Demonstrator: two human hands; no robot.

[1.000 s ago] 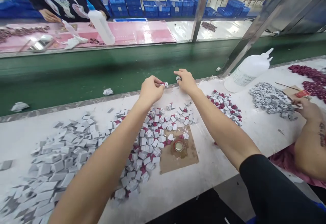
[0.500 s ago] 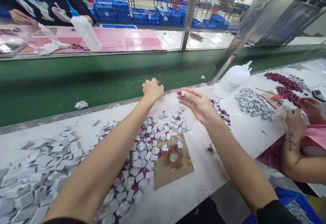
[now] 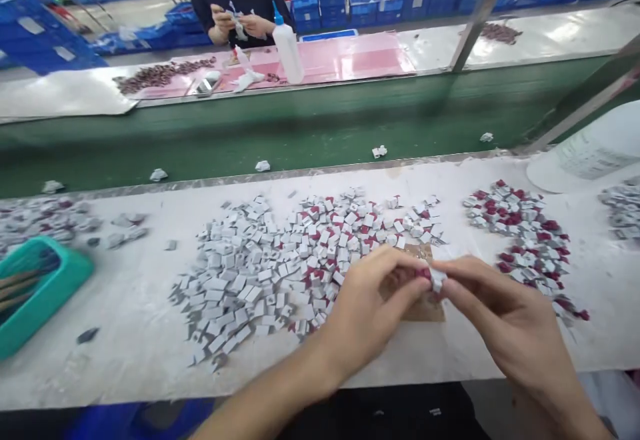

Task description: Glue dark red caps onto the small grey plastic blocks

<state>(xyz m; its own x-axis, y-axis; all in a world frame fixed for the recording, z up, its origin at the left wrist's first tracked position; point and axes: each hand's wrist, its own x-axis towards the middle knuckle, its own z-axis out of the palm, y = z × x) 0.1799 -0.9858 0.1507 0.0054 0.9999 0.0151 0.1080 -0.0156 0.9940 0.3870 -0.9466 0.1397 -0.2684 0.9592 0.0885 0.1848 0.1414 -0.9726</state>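
Note:
Both my hands meet over a brown cardboard square (image 3: 425,312), pinching one small grey and dark red piece (image 3: 436,280) between them. The thumb and forefinger of my left hand (image 3: 373,300) close on its dark red end. My right hand (image 3: 505,313) grips the grey end with its fingertips. Left of my hands spreads a large pile of small grey pieces (image 3: 240,273), mixed with dark red ones nearer the cardboard. To the right of my hands lies a smaller pile of grey and dark red pieces (image 3: 515,217).
A teal basket (image 3: 75,267) stands at the left. Beyond the table runs a green belt (image 3: 320,130) carrying several small pieces. A large white bottle (image 3: 590,150) stands at the right. Across the belt, a person's hands (image 3: 240,25) work near a white bottle with a blue tip (image 3: 289,53).
The view has swung left. My left hand has come back from the belt's edge to meet my right hand over the cardboard, and both now hold the piece. A grey and red piece now lies on the belt.

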